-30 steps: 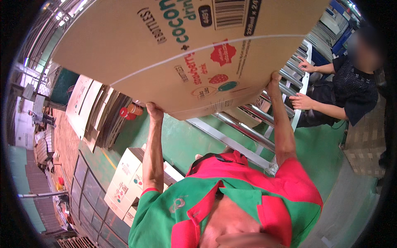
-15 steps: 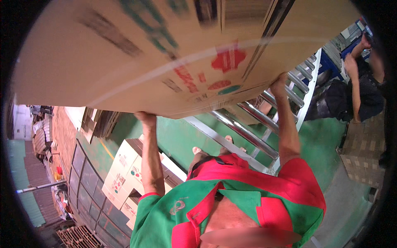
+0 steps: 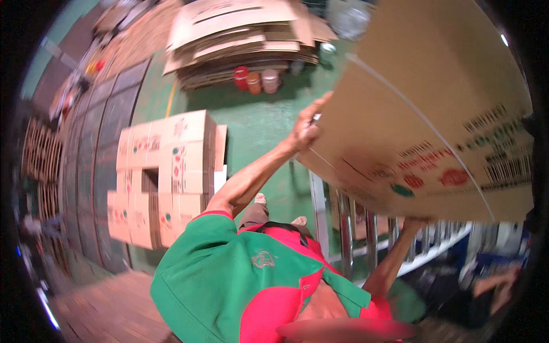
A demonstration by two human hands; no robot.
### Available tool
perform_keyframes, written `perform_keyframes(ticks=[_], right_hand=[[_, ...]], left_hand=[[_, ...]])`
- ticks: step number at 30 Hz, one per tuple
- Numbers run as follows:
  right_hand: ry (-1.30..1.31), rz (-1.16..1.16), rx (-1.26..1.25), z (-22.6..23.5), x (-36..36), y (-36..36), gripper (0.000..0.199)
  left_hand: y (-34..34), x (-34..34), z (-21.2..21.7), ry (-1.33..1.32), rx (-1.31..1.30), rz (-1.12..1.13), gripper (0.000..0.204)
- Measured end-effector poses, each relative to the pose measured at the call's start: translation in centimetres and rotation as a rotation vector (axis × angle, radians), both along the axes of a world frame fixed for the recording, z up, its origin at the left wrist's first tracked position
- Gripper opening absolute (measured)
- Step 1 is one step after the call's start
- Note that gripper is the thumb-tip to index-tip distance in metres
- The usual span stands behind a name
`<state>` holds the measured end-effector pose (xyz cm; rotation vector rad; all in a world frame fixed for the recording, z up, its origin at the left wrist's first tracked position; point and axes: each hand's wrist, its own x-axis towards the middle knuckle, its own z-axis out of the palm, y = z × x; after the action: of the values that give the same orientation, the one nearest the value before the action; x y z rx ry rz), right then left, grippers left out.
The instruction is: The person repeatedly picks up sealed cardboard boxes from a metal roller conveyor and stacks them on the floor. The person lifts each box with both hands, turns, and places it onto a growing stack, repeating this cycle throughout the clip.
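Note:
A large flat bundle of cardboard [image 3: 412, 108] slants across the upper right, bound by a pale strap and printed in red, green and black. My left hand [image 3: 309, 123] is closed on its left edge, thumb side showing. At the near edge, my right hand [image 3: 416, 224] supports the bundle from below, its fingers mostly hidden by the board. Beneath the bundle lies a roller conveyor [image 3: 372, 234] with shiny metal rollers and a white side rail.
Strapped stacks of folded cartons [image 3: 186, 157] stand on the green floor to the left. A tall pile of flat cardboard [image 3: 229, 40] is at the far side, with several small tubs [image 3: 270, 80] before it. Another person [image 3: 494, 286] is at lower right, beside the conveyor.
The bundle has swung to the right, with both hands still on it. My body has turned, and the far cardboard pile and tubs have come into view.

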<state>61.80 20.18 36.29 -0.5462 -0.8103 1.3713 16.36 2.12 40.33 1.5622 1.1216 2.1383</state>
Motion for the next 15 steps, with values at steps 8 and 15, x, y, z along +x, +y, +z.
perform_keyframes(ticks=[8,15], right_hand=[[-0.019,0.136,0.145,12.4,-21.1,-10.1,0.099],[-0.045,0.101,0.378,21.2,-46.1,-18.4,0.111]], left_hand=[[-12.1,-11.3,19.6,0.211,0.021,0.189,0.082],[-24.0,-32.7,22.6,0.444,-0.335,0.404,0.086]])
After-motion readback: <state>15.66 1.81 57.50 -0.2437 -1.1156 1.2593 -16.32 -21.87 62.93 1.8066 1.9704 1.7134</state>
